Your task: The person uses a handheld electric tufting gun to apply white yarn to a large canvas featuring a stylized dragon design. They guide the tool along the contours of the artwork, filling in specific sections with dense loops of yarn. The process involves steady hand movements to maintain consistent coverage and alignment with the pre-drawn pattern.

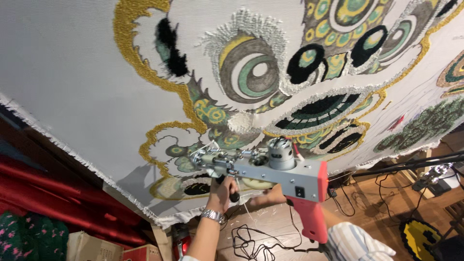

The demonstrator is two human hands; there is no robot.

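A tufting gun (270, 169) with a grey metal body, a round silver motor and a red pistol grip (311, 217) is held up against a stretched white cloth (72, 72). The cloth bears a tufted, mask-like design (290, 63) in gold, green, black and white. My left hand (221, 191), with a metal watch on its wrist, is shut on the gun's black front handle. My right hand (273, 197) lies just under the gun's body, next to the cloth's lower edge. The gun partly hides it, and its striped sleeve (357, 241) passes behind the red grip.
Red drapery (58, 193) hangs at the left, with cardboard boxes (92, 249) below it. Black cables (251, 239) lie coiled on the wooden floor. A small yellow and black rug (420, 234) lies at the bottom right, below a black rod (411, 166).
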